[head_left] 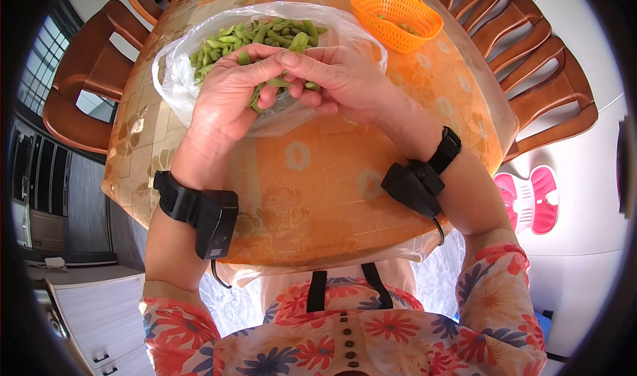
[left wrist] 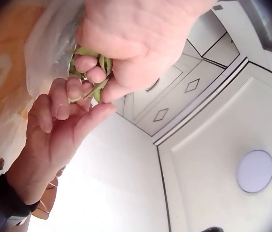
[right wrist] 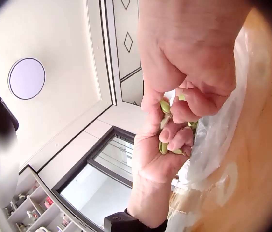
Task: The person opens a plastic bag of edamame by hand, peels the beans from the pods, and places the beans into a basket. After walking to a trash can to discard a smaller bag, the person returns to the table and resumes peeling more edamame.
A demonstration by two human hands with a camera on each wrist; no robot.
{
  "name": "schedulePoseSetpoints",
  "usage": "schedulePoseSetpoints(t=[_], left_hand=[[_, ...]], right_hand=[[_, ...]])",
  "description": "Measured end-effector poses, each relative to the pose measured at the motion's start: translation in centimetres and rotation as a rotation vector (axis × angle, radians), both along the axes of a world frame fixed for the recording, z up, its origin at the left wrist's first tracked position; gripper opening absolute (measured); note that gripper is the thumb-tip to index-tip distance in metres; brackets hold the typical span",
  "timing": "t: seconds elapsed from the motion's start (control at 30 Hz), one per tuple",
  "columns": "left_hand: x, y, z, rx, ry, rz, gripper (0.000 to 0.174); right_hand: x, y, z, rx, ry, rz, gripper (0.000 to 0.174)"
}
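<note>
Both hands meet over a clear plastic bag (head_left: 174,77) full of green pods (head_left: 229,39). In the head view the left hand (head_left: 229,91) curls its fingers round pods, its thumb pointing to the right hand's thumb. The right hand (head_left: 348,84) pinches a green pod (head_left: 298,42) near its thumb tip. From the left wrist view, the left hand (left wrist: 136,38) and right hand (left wrist: 54,130) touch around pods (left wrist: 98,92). In the right wrist view, pods (right wrist: 163,147) lie in the curled fingers of the left hand (right wrist: 155,159), beneath the right hand (right wrist: 189,53).
An orange plastic basket (head_left: 398,21) with a few green bits inside stands at the back right of the table (head_left: 298,197), which has a patterned cover. Wooden chairs (head_left: 93,77) line both sides. A pink and white object (head_left: 534,200) is on the floor at right.
</note>
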State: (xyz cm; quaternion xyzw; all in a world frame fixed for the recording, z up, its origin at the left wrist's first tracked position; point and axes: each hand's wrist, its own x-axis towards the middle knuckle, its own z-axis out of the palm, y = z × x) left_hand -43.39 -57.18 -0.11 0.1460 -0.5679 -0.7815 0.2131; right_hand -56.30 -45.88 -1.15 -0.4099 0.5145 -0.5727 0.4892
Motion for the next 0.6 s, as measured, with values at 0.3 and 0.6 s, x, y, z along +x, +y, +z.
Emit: schedulePoseSetpoints(t=[0.3,0.6], left_hand=[[0.0,-0.2,0.0,0.029,0.03,-0.01,0.018],[0.1,0.2,0.4,-0.009,0.1,0.054,0.018]], right_hand=[[0.0,0.1,0.2,-0.03,-0.081,-0.011,0.029],[0.3,0.2,0.8,-0.048,-0.141,-0.025,0.023]])
